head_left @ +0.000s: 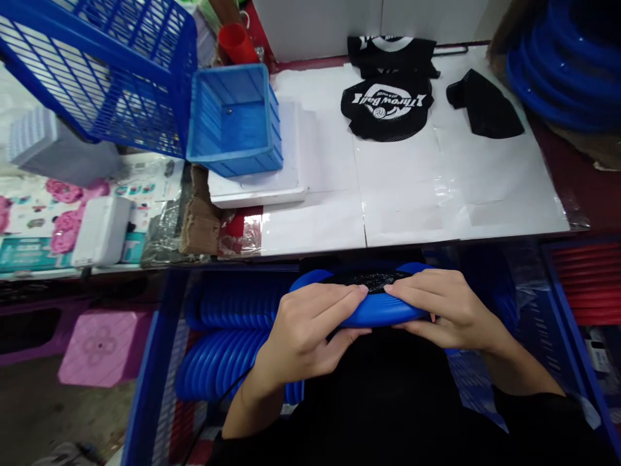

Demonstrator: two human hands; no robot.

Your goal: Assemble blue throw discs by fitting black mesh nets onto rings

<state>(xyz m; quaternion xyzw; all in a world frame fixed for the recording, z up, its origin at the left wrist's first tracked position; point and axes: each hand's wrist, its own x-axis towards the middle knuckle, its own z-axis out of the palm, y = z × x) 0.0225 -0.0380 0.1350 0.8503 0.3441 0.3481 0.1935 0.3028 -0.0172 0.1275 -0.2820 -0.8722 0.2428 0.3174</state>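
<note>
Spanning roughly 10 to 3 o'clock from view centre: worktable (402,194) under smooth white sheeting, seamed and faintly creased. Blue lattice crate (140,401) below, 7 o'clock, hard plastic. Inside, blue ring rows (233,366), many rims packed side by side. At 2 o'clock, another blue ring pile (567,71), glossy, round-edged.

Left hand (310,330) and right hand (449,307) at 4 to 5 o'clock, just off the table edge. Fingers bent over the rim, thumbs underneath, almost no gap beyond the rim's own thickness: both pinch one blue plastic ring (383,317), smooth, curved, tilted. Forefinger tips near each other, apart, at the edge of black mesh (378,281) lying across the ring's middle.

Progress, my judgement: partly done. Mesh meets the near rim; seating all round cannot be told, hands cover the sides. Left over: printed mesh piece (388,107), 1 o'clock, limp, white "Throw Ball" lettering, another behind it; folded black piece (490,107), 2 o'clock. None sits on a ring.
</note>
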